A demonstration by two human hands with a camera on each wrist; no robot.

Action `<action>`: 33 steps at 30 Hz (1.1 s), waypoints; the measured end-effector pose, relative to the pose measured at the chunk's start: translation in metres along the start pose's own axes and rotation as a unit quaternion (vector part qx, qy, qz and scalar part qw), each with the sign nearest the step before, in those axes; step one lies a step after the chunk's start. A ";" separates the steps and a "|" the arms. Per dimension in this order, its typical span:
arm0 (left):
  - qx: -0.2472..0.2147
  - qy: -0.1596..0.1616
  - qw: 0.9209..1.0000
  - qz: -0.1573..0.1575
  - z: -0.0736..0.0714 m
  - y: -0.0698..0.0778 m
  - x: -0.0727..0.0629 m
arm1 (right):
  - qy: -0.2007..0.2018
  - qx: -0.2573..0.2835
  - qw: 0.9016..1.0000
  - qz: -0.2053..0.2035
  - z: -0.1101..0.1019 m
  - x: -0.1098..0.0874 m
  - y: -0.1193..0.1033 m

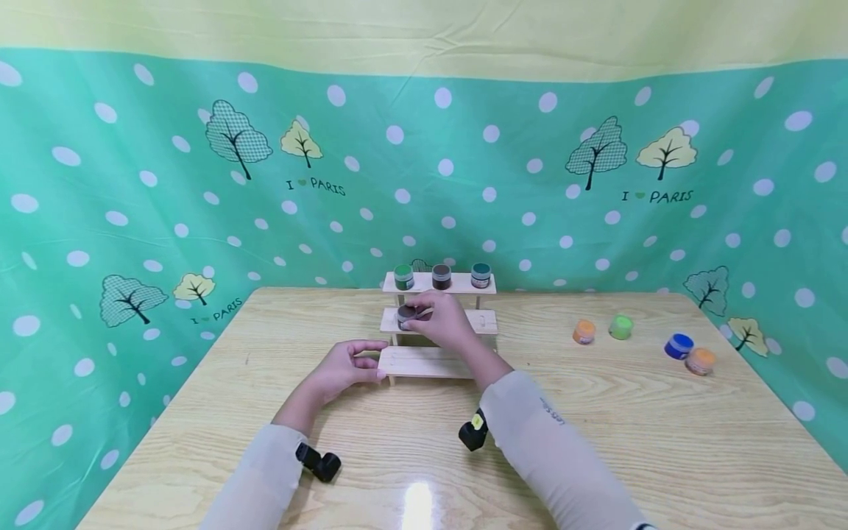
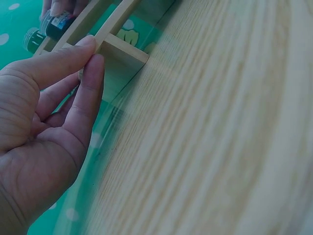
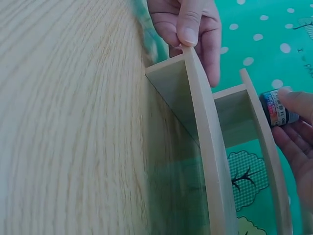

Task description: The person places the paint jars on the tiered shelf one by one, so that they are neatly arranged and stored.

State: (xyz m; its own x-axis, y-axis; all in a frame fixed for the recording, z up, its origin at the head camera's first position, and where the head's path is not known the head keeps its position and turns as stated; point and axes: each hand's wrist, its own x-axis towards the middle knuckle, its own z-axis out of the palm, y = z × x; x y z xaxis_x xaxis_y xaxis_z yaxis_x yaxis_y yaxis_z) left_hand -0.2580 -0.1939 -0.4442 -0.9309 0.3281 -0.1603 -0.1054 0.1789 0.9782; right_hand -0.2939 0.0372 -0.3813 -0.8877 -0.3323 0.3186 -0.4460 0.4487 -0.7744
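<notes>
A three-tier wooden display rack stands on the table. My left hand pinches the left end of its lowest tier between thumb and finger, plain in the left wrist view. My right hand holds a small dark paint jar at the left end of the middle tier. In the right wrist view that labelled jar is at the shelf's edge, between thumb and fingers. Along the top tier are a green jar, a dark brown jar and a teal jar.
On the right of the table lie an orange jar, a light green jar, a blue jar and another orange jar. A green dotted cloth hangs behind and beside the wooden table.
</notes>
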 end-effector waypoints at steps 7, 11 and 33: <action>-0.006 -0.002 1.000 0.002 0.000 0.000 -0.001 | 0.018 -0.020 1.000 0.011 0.005 0.001 -0.001; -0.002 -0.002 1.000 0.002 -0.001 0.000 -0.001 | 0.025 -0.023 0.999 0.007 0.008 0.002 -0.001; 0.001 -0.003 1.000 0.007 0.000 0.000 0.000 | 0.077 0.060 0.995 -0.004 -0.009 -0.019 -0.006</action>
State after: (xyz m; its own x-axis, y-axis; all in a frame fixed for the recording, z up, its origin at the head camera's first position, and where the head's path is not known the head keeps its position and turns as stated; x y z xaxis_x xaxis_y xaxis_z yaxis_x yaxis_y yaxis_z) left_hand -0.2583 -0.1942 -0.4446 -0.9304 0.3353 -0.1480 -0.0922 0.1765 0.9800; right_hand -0.2751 0.0482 -0.3785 -0.8953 -0.1998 0.3981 -0.4445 0.3418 -0.8280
